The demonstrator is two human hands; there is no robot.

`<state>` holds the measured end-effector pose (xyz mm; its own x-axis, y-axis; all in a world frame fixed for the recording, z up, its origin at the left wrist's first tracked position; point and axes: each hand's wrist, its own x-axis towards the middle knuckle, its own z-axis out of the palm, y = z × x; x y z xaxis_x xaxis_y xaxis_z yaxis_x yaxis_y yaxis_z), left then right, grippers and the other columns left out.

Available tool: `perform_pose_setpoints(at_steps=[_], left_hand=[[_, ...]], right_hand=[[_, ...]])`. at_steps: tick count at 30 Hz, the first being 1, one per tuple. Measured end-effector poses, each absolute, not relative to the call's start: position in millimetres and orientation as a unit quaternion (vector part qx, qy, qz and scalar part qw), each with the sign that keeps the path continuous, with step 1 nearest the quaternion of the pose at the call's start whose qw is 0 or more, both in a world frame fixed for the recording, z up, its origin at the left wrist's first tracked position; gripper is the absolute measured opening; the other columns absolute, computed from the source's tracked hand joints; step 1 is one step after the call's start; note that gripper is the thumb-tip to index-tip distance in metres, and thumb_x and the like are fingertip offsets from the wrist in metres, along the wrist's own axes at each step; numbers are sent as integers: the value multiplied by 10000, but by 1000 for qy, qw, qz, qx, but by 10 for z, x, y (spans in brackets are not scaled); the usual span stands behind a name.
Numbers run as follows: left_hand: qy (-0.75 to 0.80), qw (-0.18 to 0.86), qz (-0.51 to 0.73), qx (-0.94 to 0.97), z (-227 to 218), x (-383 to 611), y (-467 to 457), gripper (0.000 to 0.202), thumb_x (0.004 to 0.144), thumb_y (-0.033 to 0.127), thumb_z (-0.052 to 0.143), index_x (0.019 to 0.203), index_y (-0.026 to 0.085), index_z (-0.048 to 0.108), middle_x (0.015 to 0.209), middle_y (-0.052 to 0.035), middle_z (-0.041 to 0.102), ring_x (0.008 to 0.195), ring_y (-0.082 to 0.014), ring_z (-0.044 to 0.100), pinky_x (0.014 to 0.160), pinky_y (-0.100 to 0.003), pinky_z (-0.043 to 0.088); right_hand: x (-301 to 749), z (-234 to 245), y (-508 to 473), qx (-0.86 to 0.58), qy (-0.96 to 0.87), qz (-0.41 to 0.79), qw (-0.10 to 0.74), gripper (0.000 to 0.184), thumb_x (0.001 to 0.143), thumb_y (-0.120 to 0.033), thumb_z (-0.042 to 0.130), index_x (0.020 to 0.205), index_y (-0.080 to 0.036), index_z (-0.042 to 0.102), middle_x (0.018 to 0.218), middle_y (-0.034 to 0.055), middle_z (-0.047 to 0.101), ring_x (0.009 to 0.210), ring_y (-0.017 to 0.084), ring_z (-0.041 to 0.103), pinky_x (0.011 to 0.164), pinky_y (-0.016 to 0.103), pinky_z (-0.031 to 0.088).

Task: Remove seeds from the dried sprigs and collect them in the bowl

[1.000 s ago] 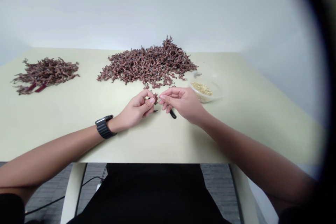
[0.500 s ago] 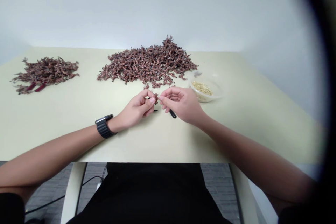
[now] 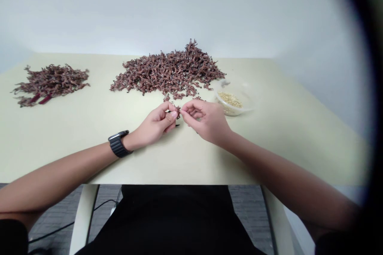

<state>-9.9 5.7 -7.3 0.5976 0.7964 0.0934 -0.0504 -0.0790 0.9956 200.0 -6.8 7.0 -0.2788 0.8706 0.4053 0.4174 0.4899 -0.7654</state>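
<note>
My left hand [image 3: 155, 123] is closed, with thumb and forefinger pinching a small reddish-brown piece with thin limb-like ends [image 3: 178, 111]. Its exact kind is too small to make out. My right hand [image 3: 208, 121] meets it from the right, thumb and forefinger pressed together at the piece's edge. Whatever lies between those right fingertips cannot be seen. Below the fingertips a thin black pointed thing [image 3: 177, 125] shows on the table, the remainder covered by my hands. A large heap of similar reddish-brown pieces [image 3: 170, 71] lies just beyond.
To the right stands a clear plastic bowl [image 3: 248, 107] holding small golden-yellow bits [image 3: 230, 99]. A smaller heap of brown pieces [image 3: 55, 81] is at the left, with two dark red sticks [image 3: 45, 99] poking out. The pale table [image 3: 179, 163] meets a white wall behind.
My right hand has turned and shifted slightly, so the black rounded end that showed beneath it is now almost covered. The left hand keeps its hold in the same place.
</note>
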Motion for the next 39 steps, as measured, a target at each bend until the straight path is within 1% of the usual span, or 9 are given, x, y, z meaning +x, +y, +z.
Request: perform_pose_setpoints(at_steps=[5, 9, 12, 16, 20, 24, 27, 32, 39], left_hand=[[290, 614, 341, 651, -58, -95, 49, 292, 1042, 487, 545, 1045, 207, 459, 594, 80, 445, 502, -79, 348, 495, -204, 241], [279, 613, 342, 656, -66, -90, 44, 303, 1034, 493, 556, 1044, 214, 437, 613, 83, 415, 522, -85, 341, 509, -212, 250], [267, 588, 340, 684, -85, -106, 40, 286, 1047, 483, 529, 1066, 220, 419, 636, 87, 389, 539, -90, 328, 523, -215, 264], [311, 427, 324, 785, -92, -157, 41, 228, 1058, 424, 515, 1077, 221, 414, 717, 47, 518, 603, -108, 435, 595, -228, 334], [325, 289, 290, 853, -83, -205, 72, 163, 1065, 369, 479, 1072, 220, 414, 893, -34, 653, 726, -158, 603, 657, -258, 400], [334, 231, 261, 876, -81, -231, 110, 153, 1059, 362, 473, 1098, 220, 429, 881, -36, 656, 676, -168, 610, 608, -259, 380], [324, 253, 282, 867, -77, -234, 119, 151, 1058, 352, 483, 1100, 220, 425, 896, -36, 668, 710, -165, 621, 639, -260, 406], [297, 352, 321, 827, -68, -206, 96, 174, 1070, 367, 482, 1117, 214, 414, 765, 23, 591, 646, -123, 501, 641, -250, 374], [278, 471, 353, 759, -99, -155, 54, 206, 1068, 410, 501, 1096, 218, 429, 704, 65, 426, 604, -94, 337, 585, -232, 290]], right_hand=[[2012, 31, -59, -406, -801, 157, 411, 83, 964, -248, 597, 915, -211, 652, 829, 31, 698, 708, 150, 613, 690, 294, 502], [2029, -20, -48, -361, -854, 35, 374, 154, 1001, -176, 498, 939, -195, 637, 842, 54, 677, 746, 166, 597, 715, 311, 470], [2002, -42, -67, -359, -855, 39, 373, 154, 995, -170, 499, 936, -192, 639, 847, 61, 683, 758, 174, 611, 725, 318, 482], [1906, 6, -134, -435, -752, 244, 431, 73, 943, -258, 611, 906, -207, 648, 778, 29, 686, 676, 159, 635, 662, 306, 530], [1838, 108, -158, -455, -585, 512, 434, 152, 895, -328, 689, 846, -189, 653, 680, 7, 670, 566, 141, 636, 578, 292, 550], [1870, 135, -100, -402, -459, 687, 396, 201, 838, -297, 758, 732, -158, 659, 672, 0, 636, 584, 96, 574, 572, 241, 514], [1917, 113, -58, -356, -430, 739, 378, 238, 826, -326, 797, 737, -145, 671, 706, -7, 619, 612, 76, 544, 582, 217, 494], [1951, 107, -57, -364, -525, 653, 406, 249, 837, -376, 810, 864, -162, 686, 745, 4, 658, 621, 120, 617, 579, 265, 533], [1981, 72, -73, -402, -740, 335, 423, 168, 989, -362, 620, 949, -204, 657, 757, 9, 656, 636, 136, 608, 614, 285, 510]])
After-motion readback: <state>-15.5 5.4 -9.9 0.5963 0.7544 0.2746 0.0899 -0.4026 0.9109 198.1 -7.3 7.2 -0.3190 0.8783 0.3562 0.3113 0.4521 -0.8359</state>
